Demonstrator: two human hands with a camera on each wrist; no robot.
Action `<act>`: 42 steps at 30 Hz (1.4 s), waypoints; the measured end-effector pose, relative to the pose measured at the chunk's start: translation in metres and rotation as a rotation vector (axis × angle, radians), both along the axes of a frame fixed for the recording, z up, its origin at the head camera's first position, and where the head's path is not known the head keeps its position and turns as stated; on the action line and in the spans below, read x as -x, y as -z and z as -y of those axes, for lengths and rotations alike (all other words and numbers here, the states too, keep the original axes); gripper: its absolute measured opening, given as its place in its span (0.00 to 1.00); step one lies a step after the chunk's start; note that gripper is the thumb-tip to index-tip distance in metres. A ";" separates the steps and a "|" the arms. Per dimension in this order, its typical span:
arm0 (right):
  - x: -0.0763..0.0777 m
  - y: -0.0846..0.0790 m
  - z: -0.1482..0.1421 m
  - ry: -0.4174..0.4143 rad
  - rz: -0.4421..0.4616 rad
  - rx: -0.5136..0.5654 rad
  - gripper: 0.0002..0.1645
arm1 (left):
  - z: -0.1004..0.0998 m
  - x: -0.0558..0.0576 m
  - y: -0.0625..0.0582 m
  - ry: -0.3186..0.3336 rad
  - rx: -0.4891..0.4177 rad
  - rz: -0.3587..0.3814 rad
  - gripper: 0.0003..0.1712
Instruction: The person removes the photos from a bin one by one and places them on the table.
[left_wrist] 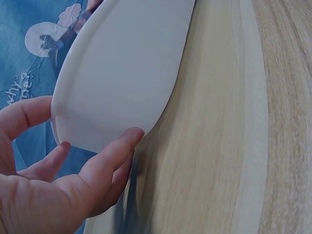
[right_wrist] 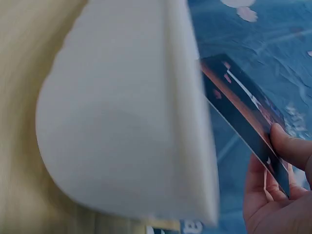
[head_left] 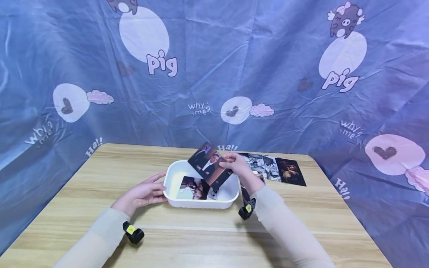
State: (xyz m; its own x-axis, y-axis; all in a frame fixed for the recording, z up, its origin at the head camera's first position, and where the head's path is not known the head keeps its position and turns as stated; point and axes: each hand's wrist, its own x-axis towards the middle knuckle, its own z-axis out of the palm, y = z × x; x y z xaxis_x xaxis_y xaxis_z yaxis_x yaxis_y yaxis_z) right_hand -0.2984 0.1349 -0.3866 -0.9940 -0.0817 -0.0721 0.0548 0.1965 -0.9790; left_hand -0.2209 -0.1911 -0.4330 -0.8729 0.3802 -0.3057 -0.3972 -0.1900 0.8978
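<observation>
My right hand (head_left: 234,163) pinches a photo print (head_left: 204,162) by its edge and holds it tilted above the right part of a white plastic tub (head_left: 202,204). In the right wrist view the thumb (right_wrist: 292,146) lies on the photo's picture side, with fingers behind it. Other photos (head_left: 191,186) lie inside the tub, partly hidden under the raised one. At the tub's left end my left hand (head_left: 147,191) rests with spread fingers. Seen from the left wrist, those fingertips (left_wrist: 131,134) touch the outer wall and rim.
To the right of the tub lie several more prints, with a dark one (head_left: 291,172) outermost; the right forearm covers part of this group. The wooden table (head_left: 201,238) ends at a blue patterned curtain (head_left: 207,74).
</observation>
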 end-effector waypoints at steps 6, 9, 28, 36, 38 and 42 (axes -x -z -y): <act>-0.008 -0.012 -0.037 0.038 0.007 0.132 0.12 | 0.001 -0.001 0.001 -0.001 0.002 0.000 0.49; -0.012 -0.016 -0.060 0.067 -0.001 0.177 0.12 | 0.000 0.000 0.002 -0.002 0.002 -0.001 0.49; -0.059 0.028 -0.175 0.245 0.111 0.041 0.10 | 0.002 0.003 0.000 -0.003 0.009 0.001 0.49; -0.059 0.045 -0.184 0.261 0.143 -0.069 0.29 | 0.003 0.003 -0.002 0.006 0.008 -0.006 0.49; -0.058 0.049 -0.188 0.286 0.145 -0.099 0.30 | 0.002 0.003 -0.001 0.008 0.009 -0.005 0.49; -0.058 0.053 -0.194 0.323 0.132 -0.159 0.29 | 0.000 0.002 0.000 0.007 0.011 -0.005 0.48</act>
